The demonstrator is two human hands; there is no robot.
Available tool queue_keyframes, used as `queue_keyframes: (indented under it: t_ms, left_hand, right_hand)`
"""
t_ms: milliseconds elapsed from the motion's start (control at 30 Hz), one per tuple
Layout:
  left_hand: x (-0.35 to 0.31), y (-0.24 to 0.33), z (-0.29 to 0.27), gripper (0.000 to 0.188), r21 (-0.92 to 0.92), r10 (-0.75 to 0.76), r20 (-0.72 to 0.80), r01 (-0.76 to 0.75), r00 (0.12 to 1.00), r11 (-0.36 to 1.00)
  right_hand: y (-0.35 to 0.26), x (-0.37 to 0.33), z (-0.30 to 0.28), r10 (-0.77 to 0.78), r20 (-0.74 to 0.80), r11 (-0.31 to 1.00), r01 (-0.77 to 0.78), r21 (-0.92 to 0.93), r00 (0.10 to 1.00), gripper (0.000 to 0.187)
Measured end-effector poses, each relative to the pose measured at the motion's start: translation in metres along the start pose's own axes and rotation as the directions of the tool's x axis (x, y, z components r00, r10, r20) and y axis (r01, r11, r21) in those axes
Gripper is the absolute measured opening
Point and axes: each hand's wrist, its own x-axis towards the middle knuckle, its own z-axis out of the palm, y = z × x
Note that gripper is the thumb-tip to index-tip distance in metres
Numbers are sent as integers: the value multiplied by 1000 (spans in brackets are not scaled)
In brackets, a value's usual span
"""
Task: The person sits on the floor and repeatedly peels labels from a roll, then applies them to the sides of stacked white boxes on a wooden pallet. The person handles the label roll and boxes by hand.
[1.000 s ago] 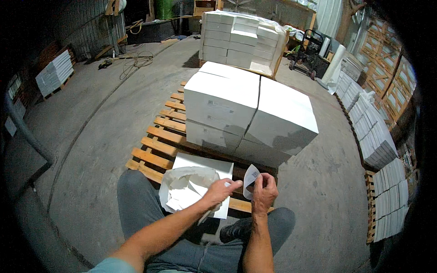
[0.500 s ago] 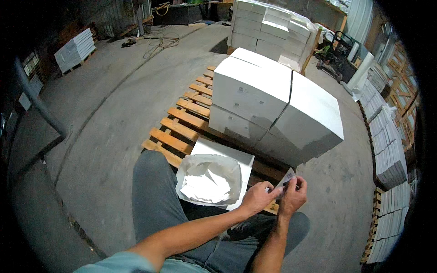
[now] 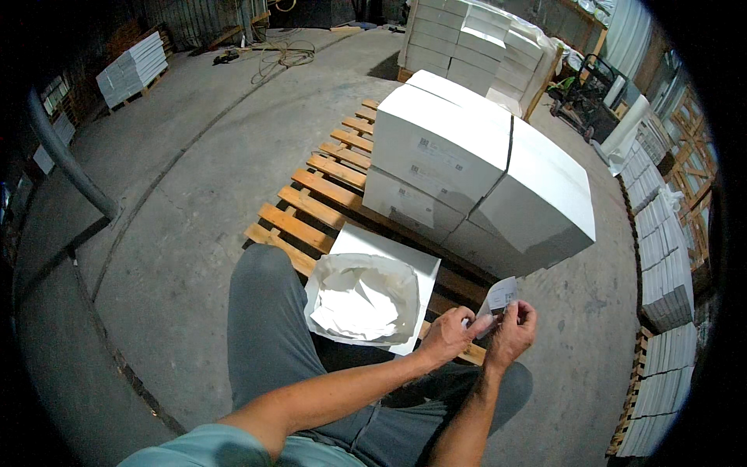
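Observation:
Between my two hands is a small white printed label (image 3: pixel 500 293), its upper end sticking up above the fingers. My right hand (image 3: pixel 511 338) pinches it between thumb and fingers. From the left side, my left hand (image 3: pixel 450 336) is closed at the label's lower end, the thumb reaching toward it; the exact grip is partly hidden. Left of the hands, a whitish open container (image 3: pixel 411 284) holds crumpled white paper (image 3: pixel 359 303). It rests on a flat white box or board (image 3: pixel 428 268) in front of my knees.
Beyond the container lies a wooden pallet (image 3: pixel 310 207) carrying large white cartons (image 3: pixel 440 148) with printed marks. More stacked cartons (image 3: pixel 475 43) stand behind. White stacks (image 3: pixel 665 265) line the right side, near a pallet jack (image 3: pixel 587 97). A grey pipe (image 3: pixel 74 167) stands left.
The label now stands higher and shows more of its printed face. Both hands appear slightly further right, and the whole view has shifted a little.

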Motion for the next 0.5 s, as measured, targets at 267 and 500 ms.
queue_keyframes:
  t_ms: [267, 500]
  left_hand:
    - [21, -32, 13, 52, 134, -93, -69, 102, 993, 986]
    - [26, -36, 5, 46, -29, -166, 10, 166, 986, 986]
  right_hand:
    - [-2, -1, 1, 69, 41, 993, -73, 93, 997, 14]
    - [-14, -3, -1, 90, 12, 991, -91, 98, 996, 14]
